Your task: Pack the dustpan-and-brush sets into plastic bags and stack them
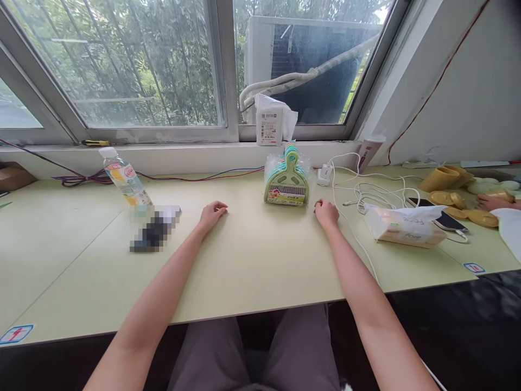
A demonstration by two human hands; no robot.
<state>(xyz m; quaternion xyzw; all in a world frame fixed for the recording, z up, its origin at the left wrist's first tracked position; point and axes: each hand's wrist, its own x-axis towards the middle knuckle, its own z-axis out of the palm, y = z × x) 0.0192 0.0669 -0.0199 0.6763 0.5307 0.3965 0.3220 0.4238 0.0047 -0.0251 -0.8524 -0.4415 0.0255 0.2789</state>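
My left hand (210, 213) rests on the pale green table (252, 266), fingers curled loosely under, holding nothing. My right hand (326, 212) lies on the table too, its fingers curled into a loose fist with nothing in it. Between and just beyond both hands stands a packaged stack of small green dustpans with brushes (287, 182), a little closer to my right hand. Neither hand touches it.
A drink bottle (124, 179) stands at the left, beside a blurred dark object (153, 231). White cables (368, 190), a charger (324, 175), a tissue pack (407, 227) and a phone (442, 217) lie at the right. Another person's hand (492, 203) rests among yellow dishes (443, 179). A tissue packet (272, 122) sits on the window sill.
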